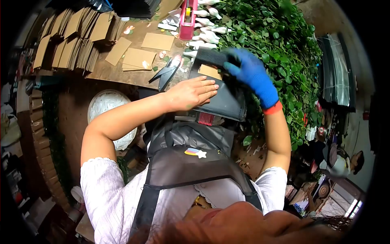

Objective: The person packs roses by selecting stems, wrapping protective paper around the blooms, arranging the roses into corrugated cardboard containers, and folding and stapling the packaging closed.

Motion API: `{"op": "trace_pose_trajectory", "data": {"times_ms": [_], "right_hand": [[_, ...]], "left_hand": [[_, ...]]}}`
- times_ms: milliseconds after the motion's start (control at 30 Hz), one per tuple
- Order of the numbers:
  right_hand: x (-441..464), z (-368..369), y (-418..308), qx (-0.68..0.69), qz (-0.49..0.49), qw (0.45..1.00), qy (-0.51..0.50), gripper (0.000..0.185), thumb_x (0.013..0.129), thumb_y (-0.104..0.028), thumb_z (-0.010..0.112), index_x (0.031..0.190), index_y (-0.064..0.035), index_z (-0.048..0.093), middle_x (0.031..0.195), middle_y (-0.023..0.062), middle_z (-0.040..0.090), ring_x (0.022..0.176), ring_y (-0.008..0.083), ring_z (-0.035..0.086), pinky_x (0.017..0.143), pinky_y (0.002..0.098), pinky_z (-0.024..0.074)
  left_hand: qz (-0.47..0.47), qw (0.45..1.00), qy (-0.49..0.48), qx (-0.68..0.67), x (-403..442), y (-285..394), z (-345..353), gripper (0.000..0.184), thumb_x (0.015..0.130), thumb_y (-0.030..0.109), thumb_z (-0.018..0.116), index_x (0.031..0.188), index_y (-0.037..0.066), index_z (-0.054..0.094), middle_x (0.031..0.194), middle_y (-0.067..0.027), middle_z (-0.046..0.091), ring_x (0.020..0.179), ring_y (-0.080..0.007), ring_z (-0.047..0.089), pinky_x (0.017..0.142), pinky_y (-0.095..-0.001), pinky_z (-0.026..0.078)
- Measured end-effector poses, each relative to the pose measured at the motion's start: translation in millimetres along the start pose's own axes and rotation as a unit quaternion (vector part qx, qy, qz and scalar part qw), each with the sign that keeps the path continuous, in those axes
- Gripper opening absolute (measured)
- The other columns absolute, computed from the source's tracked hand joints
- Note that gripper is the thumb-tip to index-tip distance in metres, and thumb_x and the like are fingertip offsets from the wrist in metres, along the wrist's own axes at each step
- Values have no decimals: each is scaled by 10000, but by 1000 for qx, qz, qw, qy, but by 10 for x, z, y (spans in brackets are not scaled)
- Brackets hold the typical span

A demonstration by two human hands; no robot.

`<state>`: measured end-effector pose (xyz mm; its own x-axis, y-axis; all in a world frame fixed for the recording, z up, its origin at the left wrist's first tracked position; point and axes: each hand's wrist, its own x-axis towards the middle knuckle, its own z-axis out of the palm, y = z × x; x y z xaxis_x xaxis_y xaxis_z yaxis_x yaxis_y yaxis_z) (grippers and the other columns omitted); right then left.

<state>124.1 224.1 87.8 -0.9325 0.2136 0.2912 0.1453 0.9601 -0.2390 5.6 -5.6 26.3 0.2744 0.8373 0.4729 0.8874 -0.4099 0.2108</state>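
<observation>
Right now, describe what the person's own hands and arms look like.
The left hand is gloveless. The right hand wears a blue glove, which looks knitted, with an orange-red cuff at the wrist. The sleeves are short and whitish, the left one edged with small scallops.

Small brown card [209, 72] on black sheet [228, 99]

We see bright light on the brown wooden bench [109, 73] and the white ribbed fabric sleeves [103, 191], with dimmer shade below the bench. Motion blurs the right hand in its blue knitted glove [248, 70]. Fisheye distortion bends the margins inside a black, rounded border; we note glare at lower right.
</observation>
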Motion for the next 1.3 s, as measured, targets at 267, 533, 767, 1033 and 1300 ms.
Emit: {"op": "trace_pose_trajectory", "data": {"times_ms": [267,533,767,1033,1300], "right_hand": [[-607,130,-659,-152,-58,973,-164,397,911,-143,558,1305,-167,598,1122,61,657,938,230,663,718,361,551],[-836,237,-990,-256,-8,941,-222,556,931,-120,536,1478,-75,447,1486,121,502,1259,259,570,843,324,570],[-786,128,-1043,-270,4,909,-318,633,951,-117,524,1555,-73,341,1594,151,378,1372,274,488,951,335,537],[-842,186,-1006,-308,-12,911,-275,679,899,-68,566,1548,-113,373,1596,104,392,1356,237,514,926,313,543],[-841,183,-971,-285,-18,916,-283,629,944,-116,530,1547,-63,358,1573,155,408,1360,288,498,1032,356,482]], "left_hand": [[-26,999,30,-17,-46,46,87,254,869,202,729,1087,72,716,1133,-64,717,986,-208,689,799,-330,530],[-423,880,193,100,-804,-60,401,546,828,202,779,1299,39,555,1228,-146,565,1123,-345,537,962,-465,412],[-541,834,-102,41,-1034,-365,363,877,807,167,756,1524,-57,303,1256,-235,533,1134,-335,549,947,-403,471],[-484,679,1,-552,-830,-123,-385,738,818,26,677,1500,27,395,1285,-108,596,1173,-230,571,1062,-326,415],[-454,802,-222,-320,-503,-211,-849,518,848,159,704,1334,96,538,1138,-209,681,1116,-384,645,947,-439,489]]}}
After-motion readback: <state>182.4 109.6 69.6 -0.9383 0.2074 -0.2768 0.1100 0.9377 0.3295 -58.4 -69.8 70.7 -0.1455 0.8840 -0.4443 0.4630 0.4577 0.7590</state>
